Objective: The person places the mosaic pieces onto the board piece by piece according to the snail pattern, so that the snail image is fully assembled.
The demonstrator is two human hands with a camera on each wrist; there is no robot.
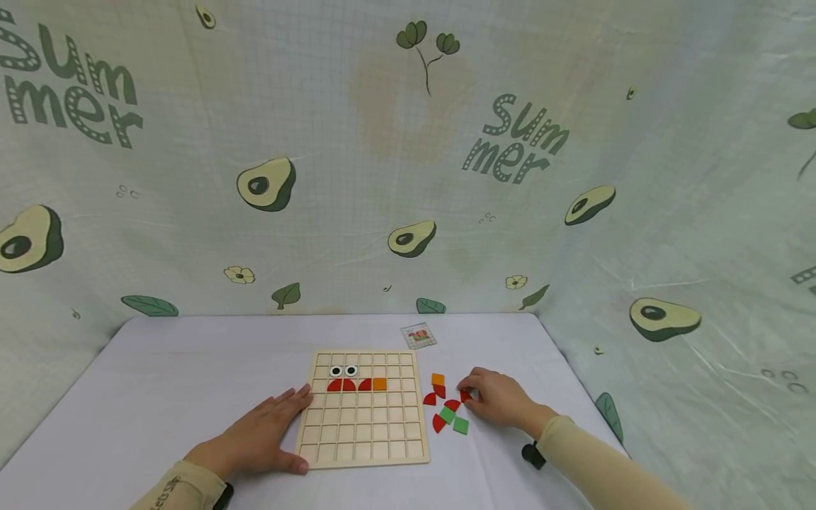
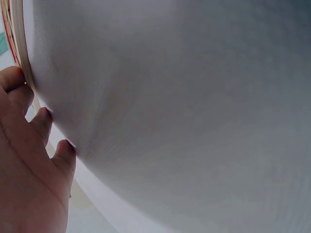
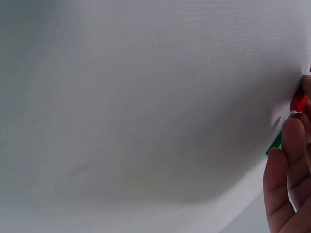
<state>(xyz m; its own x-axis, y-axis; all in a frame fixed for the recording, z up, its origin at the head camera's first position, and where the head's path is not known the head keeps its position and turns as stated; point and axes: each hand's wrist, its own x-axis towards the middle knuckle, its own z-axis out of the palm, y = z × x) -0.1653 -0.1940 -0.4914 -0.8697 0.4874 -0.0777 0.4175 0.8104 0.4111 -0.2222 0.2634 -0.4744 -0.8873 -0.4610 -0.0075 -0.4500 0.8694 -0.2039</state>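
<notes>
A wooden grid board [image 1: 363,453] lies flat on the table. My left hand [image 1: 268,432] rests at its left side, fingers straight and spread, fingertips and thumb at the frame. In one upper row sit two round eye tiles [image 1: 351,371]; just below are several red quarter-circle tiles [image 1: 348,385] and an orange square tile [image 1: 380,384]. To the right of the board, my right hand [image 1: 500,400] pinches a red quarter-circle tile [image 1: 465,396] between thumb and fingers, close over the tabletop. That red tile [image 3: 299,101] is partly hidden by the fingers in the right wrist view.
Loose tiles lie between the board and my right hand: an orange square [image 1: 438,379], two green squares [image 1: 461,426] and several red quarter circles [image 1: 439,423]. A small picture card [image 1: 418,336] lies behind the board. A printed curtain [image 1: 344,234] borders the white table [image 1: 210,368].
</notes>
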